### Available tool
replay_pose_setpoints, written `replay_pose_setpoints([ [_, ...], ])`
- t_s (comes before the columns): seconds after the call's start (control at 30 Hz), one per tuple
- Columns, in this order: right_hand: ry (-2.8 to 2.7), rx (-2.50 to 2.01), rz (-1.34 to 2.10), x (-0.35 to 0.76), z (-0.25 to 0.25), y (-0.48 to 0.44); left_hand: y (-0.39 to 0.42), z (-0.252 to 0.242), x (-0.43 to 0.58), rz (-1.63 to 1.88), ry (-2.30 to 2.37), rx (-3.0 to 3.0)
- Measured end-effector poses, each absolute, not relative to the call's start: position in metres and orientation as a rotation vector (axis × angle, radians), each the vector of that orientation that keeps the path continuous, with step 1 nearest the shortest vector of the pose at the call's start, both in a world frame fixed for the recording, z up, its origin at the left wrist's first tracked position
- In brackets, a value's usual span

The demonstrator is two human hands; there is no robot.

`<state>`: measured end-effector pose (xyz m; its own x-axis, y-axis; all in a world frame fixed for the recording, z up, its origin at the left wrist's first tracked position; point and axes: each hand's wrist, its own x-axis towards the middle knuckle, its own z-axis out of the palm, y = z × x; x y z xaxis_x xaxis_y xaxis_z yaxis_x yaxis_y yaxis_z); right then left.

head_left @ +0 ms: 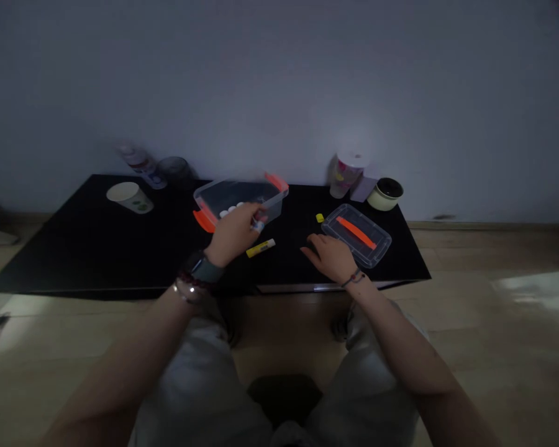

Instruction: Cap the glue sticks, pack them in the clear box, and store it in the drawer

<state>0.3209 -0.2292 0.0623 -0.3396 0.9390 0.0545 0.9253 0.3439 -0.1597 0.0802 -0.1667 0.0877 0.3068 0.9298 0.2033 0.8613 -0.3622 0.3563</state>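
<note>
My left hand (234,234) is at the near right wall of a clear plastic box (274,210) with orange clips. Its fingers are pinched on a small white and bluish object (259,225), partly covered by the fingers. Several white round-ended pieces (231,209) lie inside the box. Just in front of the box, a yellow tube with a white end (261,248), resembling a glue stick, lies on the black table. My right hand (330,256) rests low over the tabletop, thumb and fingers apart, holding nothing. Beside it is the clear lid (379,248) with an orange handle. A small yellow piece (320,218) sits by the lid's left corner.
A paper cup (130,197) leans at the left of the black table (74,254). Behind it are a blurred bottle (144,166) and a dark round container (176,172). A patterned cup (347,175), a pale box (364,187) and a cream pot (384,197) stand back right, near the wall.
</note>
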Motion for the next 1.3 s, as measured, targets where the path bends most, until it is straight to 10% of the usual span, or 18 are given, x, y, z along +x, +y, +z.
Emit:
replay_pose_setpoints([
  [0.53,-2.507,-2.179,0.406,0.345,0.034,-0.192,-0.174,-0.014,0.075,-0.058,1.71,2.512],
  [1.3,-2.353,-2.125,0.039,0.338,-0.032,-0.119,-0.177,-0.011,0.072,0.61,1.369,1.828],
])
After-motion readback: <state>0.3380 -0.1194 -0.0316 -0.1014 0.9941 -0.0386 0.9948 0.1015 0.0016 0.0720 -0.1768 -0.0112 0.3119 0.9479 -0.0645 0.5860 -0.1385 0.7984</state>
